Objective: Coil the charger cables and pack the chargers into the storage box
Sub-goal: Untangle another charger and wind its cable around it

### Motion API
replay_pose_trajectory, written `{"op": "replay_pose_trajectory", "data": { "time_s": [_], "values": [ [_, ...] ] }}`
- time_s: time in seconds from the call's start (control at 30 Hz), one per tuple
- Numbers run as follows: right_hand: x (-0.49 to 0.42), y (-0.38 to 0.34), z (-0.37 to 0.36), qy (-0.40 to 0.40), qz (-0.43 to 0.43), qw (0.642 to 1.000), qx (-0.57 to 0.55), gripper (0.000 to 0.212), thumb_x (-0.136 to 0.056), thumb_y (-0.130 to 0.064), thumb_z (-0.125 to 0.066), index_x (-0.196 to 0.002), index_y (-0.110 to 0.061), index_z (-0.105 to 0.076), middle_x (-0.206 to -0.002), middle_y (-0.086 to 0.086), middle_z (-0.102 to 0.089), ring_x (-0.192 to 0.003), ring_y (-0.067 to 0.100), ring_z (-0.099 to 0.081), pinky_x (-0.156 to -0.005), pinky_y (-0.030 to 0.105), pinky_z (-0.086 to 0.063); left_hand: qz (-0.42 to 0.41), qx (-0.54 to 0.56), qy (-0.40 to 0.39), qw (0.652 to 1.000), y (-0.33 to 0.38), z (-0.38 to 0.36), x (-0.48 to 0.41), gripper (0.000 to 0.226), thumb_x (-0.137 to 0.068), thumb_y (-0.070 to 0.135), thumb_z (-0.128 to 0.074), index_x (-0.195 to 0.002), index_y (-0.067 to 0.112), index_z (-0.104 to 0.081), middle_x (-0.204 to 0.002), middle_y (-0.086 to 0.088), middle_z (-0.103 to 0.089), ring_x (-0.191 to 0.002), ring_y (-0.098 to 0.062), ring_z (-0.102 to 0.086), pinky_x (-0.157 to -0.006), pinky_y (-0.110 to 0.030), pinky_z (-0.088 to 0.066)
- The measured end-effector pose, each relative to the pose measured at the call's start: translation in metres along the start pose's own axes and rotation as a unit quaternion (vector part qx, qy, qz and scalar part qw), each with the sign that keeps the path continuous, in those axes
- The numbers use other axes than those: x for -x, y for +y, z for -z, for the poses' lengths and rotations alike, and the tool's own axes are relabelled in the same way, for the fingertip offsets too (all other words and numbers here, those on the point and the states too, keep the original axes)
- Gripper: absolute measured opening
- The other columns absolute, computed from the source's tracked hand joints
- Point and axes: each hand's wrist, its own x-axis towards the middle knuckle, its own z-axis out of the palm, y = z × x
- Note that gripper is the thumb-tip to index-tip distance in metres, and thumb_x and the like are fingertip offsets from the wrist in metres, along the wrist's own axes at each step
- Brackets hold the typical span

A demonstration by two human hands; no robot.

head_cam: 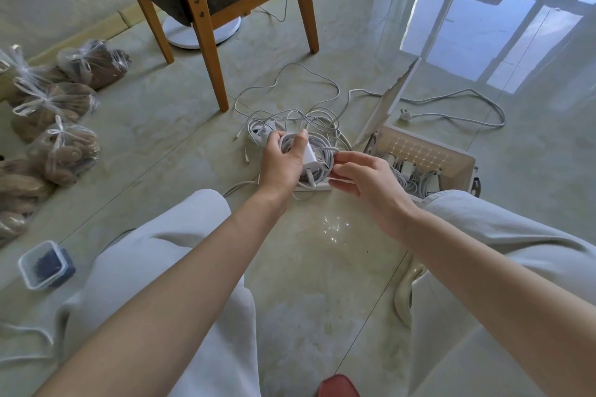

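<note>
**One charger nearly wound, a tangle still to go**

My left hand (283,158) has its grip clamped round a white charger (309,158), prongs pointing down, with its cable (324,159) already gathered into several turns against the charger body. My right hand (367,180) is just beside it, thumb and forefinger pinching the outer loop of that cable, the other fingers loosely spread. I hold both above the floor (322,251), in front of my knees.

The storage box (464,167) stands open just to my right, its lid (392,97) tipped up. Inside I can make out several white chargers and bundled cables, so I judge part of the packing is done. How many are in there I cannot tell.

This charger looks close to finished: the coil is mostly formed, and what remains is to tuck or secure the last turn and set it in the box.

Plenty is left after that. A loose heap of cables (290,114) lies tangled on the floor just beyond my hands, with at least one more charger in it, and a longer plug lead (451,118) trails across the floor behind the box. I would put the task somewhere around the middle.
</note>
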Motion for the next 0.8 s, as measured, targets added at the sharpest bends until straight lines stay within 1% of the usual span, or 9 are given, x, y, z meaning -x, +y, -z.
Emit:
{"op": "replay_pose_trajectory", "data": {
  "time_s": [0.07,0.17,0.23,0.27,0.4,0.47,0.57,0.67,0.8],
  "values": [
    [0.003,0.000,-0.003,-0.035,0.006,0.999,0.022,0.011,-0.092,-0.012,-0.054,-0.087,-0.017,-0.063,-0.088,0.002,-0.064,-0.084,0.011,-0.060,-0.091,0.025,-0.050,-0.006,-0.019,0.015,1.000,-0.002,0.001,0.000,0.026,-0.093,0.032,-0.056,-0.103,0.009,-0.050,-0.083,0.000,-0.054,-0.079,-0.019,-0.054,-0.069,-0.026,-0.050],
    [0.006,0.003,-0.005,-0.069,0.005,0.997,0.040,0.018,-0.091,-0.027,-0.058,-0.095,-0.013,-0.067,-0.089,0.003,-0.067,-0.083,0.007,-0.059,-0.092,0.022,-0.050,-0.063,-0.083,0.036,0.994,-0.002,0.000,0.006,0.023,-0.092,0.030,-0.058,-0.100,0.011,-0.046,-0.079,0.006,-0.052,-0.078,-0.018,-0.054,-0.073,-0.027,-0.049],
    [0.006,0.004,-0.004,-0.058,0.014,0.997,0.044,0.006,-0.089,-0.015,-0.060,-0.087,-0.014,-0.065,-0.091,0.008,-0.068,-0.084,0.011,-0.061,-0.086,0.021,-0.053,-0.122,-0.116,0.043,0.985,-0.003,-0.001,0.012,0.020,-0.092,0.026,-0.059,-0.097,0.013,-0.044,-0.081,0.005,-0.052,-0.078,-0.017,-0.052,-0.067,-0.022,-0.043],
    [0.005,0.005,-0.004,-0.056,0.012,0.997,0.043,0.010,-0.089,-0.008,-0.059,-0.084,-0.015,-0.063,-0.090,0.009,-0.068,-0.082,0.014,-0.063,-0.082,0.020,-0.054,-0.152,-0.126,0.041,0.980,-0.004,-0.002,0.013,0.020,-0.091,0.024,-0.060,-0.096,0.014,-0.043,-0.083,0.003,-0.053,-0.080,-0.018,-0.053,-0.069,-0.023,-0.043],
    [0.000,0.011,-0.001,-0.051,-0.047,0.988,0.136,0.018,-0.095,-0.002,-0.047,-0.105,0.012,-0.052,-0.098,0.027,-0.066,-0.078,0.034,-0.069,-0.063,0.022,-0.058,-0.203,-0.170,-0.002,0.964,-0.014,-0.004,0.011,0.021,-0.088,0.024,-0.063,-0.096,0.016,-0.045,-0.096,-0.007,-0.055,-0.086,-0.023,-0.056,-0.077,-0.033,-0.047],
    [-0.001,0.013,0.000,-0.063,-0.045,0.974,0.213,0.022,-0.097,-0.003,-0.042,-0.101,0.015,-0.054,-0.088,0.027,-0.065,-0.062,0.029,-0.068,-0.054,0.021,-0.057,-0.219,-0.207,-0.028,0.953,-0.018,-0.006,0.009,0.023,-0.089,0.024,-0.062,-0.101,0.012,-0.048,-0.103,-0.006,-0.051,-0.089,-0.022,-0.053,-0.078,-0.030,-0.045],
    [-0.003,0.015,0.001,-0.053,-0.024,0.960,0.272,0.025,-0.098,-0.002,-0.039,-0.094,0.012,-0.059,-0.074,0.015,-0.063,-0.052,0.016,-0.064,-0.055,0.021,-0.057,-0.216,-0.221,-0.032,0.950,-0.022,-0.007,0.002,0.023,-0.088,0.023,-0.062,-0.101,0.012,-0.048,-0.102,-0.008,-0.052,-0.089,-0.022,-0.052,-0.078,-0.030,-0.043],
    [-0.009,0.013,0.003,-0.006,-0.009,0.952,0.306,0.027,-0.093,-0.002,-0.036,-0.083,0.000,-0.061,-0.075,0.012,-0.065,-0.061,0.022,-0.065,-0.062,0.027,-0.058,-0.195,-0.197,-0.020,0.961,-0.022,-0.009,-0.004,0.022,-0.088,0.024,-0.063,-0.096,0.016,-0.044,-0.098,-0.012,-0.058,-0.086,-0.023,-0.055,-0.076,-0.031,-0.045],
    [-0.012,0.011,0.004,-0.001,-0.017,0.944,0.329,0.029,-0.089,-0.005,-0.032,-0.070,-0.004,-0.055,-0.076,0.014,-0.065,-0.067,0.027,-0.066,-0.063,0.034,-0.059,-0.200,-0.181,-0.051,0.962,-0.021,-0.016,0.001,0.021,-0.088,0.022,-0.063,-0.096,0.016,-0.044,-0.093,-0.009,-0.057,-0.083,-0.024,-0.057,-0.071,-0.030,-0.047]
  ]
}}
